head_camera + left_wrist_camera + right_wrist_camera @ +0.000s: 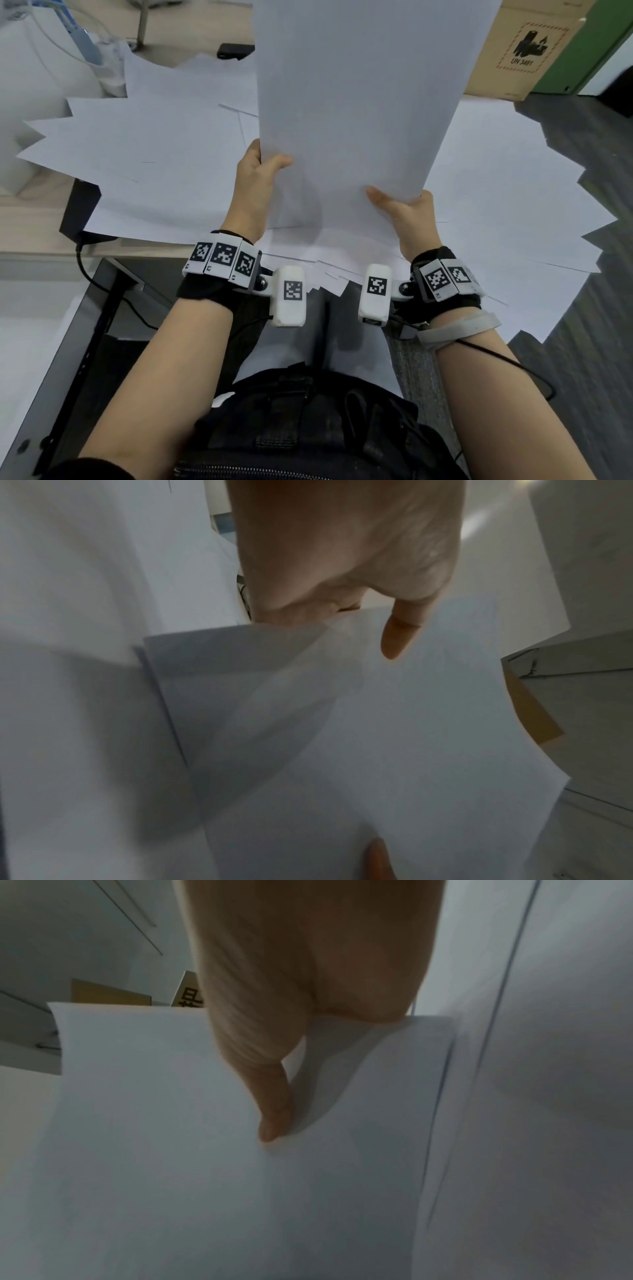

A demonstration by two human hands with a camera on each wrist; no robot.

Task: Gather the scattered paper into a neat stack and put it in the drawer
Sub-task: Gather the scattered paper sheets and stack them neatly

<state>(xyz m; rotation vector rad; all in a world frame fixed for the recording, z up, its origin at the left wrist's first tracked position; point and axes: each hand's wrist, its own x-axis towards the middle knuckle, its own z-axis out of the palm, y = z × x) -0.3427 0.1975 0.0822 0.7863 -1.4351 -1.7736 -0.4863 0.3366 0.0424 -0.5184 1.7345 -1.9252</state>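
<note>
left hand [255, 178]: pinches held sheets [356, 96], left edge
right hand [404, 210]: pinches their near right corner
loose paper [147, 144]: spread over surface

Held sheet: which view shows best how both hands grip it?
The head view: the held sheet stands upright, left hand on its left edge, right hand at its lower right corner. The left wrist view shows only that hand's thumb on the paper, blurred. The right wrist view shows only the right thumb.
</note>
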